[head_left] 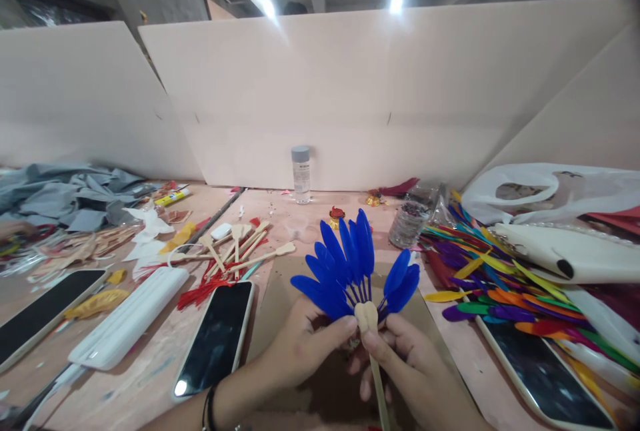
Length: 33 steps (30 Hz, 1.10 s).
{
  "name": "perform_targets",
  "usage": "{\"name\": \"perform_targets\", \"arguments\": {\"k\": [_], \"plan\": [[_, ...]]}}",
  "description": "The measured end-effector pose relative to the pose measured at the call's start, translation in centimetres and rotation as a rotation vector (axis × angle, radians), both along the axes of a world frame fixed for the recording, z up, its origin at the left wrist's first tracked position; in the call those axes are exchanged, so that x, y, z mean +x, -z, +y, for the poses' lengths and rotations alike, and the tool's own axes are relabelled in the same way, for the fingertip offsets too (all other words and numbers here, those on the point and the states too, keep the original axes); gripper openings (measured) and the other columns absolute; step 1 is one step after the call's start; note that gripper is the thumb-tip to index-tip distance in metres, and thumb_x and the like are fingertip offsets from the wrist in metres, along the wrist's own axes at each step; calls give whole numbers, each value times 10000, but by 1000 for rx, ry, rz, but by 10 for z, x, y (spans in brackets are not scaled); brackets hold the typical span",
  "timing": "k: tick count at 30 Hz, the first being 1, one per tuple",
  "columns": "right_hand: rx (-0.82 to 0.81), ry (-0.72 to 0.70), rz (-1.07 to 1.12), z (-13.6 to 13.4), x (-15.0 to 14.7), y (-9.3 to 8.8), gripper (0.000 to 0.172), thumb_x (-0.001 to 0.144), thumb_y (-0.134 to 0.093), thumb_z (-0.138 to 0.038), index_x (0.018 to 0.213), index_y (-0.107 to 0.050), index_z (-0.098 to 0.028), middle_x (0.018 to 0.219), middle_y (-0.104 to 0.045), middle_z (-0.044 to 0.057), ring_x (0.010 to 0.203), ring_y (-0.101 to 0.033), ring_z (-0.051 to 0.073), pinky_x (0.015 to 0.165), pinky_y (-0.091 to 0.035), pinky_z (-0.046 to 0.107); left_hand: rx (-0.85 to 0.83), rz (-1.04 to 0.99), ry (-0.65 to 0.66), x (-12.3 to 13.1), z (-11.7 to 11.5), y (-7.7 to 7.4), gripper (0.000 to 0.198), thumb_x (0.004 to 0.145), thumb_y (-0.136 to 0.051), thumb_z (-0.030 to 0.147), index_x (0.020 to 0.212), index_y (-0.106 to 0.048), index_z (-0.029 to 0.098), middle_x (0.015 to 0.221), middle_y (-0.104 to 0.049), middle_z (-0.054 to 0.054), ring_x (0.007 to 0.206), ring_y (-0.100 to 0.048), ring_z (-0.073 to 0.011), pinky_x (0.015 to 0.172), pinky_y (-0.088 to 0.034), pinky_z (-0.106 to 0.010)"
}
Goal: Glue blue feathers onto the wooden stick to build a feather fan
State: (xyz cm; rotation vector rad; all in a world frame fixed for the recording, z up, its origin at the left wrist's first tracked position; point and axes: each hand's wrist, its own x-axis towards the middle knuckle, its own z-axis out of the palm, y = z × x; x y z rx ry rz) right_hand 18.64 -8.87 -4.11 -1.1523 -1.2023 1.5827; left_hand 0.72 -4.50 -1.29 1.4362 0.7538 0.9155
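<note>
A feather fan (367, 317) with a pale wooden handle is held up in front of me over a brown board (273, 297). Blue feathers (345, 254) spread from its head, several on the left and middle, with a smaller bunch apart on the right. My left hand (313, 341) pinches the feather bases at the left of the wooden head. Around the handle just below the head, my right hand (405, 357) is closed, its thumb on the front. Fingers behind the fan are partly hidden.
Loose coloured feathers (505, 284) and a phone (545, 364) lie at right, below a white plastic bag (550, 191). Left are wooden handles (240, 247) with red tassels, another phone (217, 331) and a white power bank (129, 317). A clear bottle (301, 177) and jar (406, 224) stand behind.
</note>
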Motion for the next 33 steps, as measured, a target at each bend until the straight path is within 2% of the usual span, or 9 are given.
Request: {"name": "perform_targets", "arguments": {"k": [7,11,17,28,33], "plan": [[25,12,5,-1,0,4,585,867,-659,-757,906,-613,-176,796,-789,67,519,-688,121,446,-376,189,-108,-98,15,0,0,14,369,887,-753,493,731,-689,164,665,-585,1,628,-494,-137,631,-406,-263],[60,19,30,-1,-1,4,567,877,-652,-752,863,-601,-187,765,-783,57,469,-627,101,447,-407,207,-127,-89,29,0,-1,13,401,867,-773,528,727,-697,160,653,-581,4,625,-493,-135,622,-395,-256],[67,30,70,-3,0,4,532,896,-669,-707,883,-623,-177,741,-772,46,461,-608,89,460,-425,201,-115,-67,36,-1,-2,10,417,880,-760,537,720,-703,157,665,-596,-4,647,-514,-140,643,-416,-258],[58,13,58,-3,1,2,549,886,-665,-724,865,-610,-179,760,-775,58,474,-618,96,472,-441,205,-135,-75,69,1,-4,12,359,924,-721,495,808,-722,155,681,-596,-7,683,-518,-153,678,-419,-272],[76,7,53,-3,2,5,516,926,-640,-690,879,-608,-177,767,-775,56,482,-626,100,472,-441,206,-124,-71,34,2,-4,10,402,879,-759,536,748,-712,159,685,-609,-13,677,-524,-157,677,-435,-278]]}}
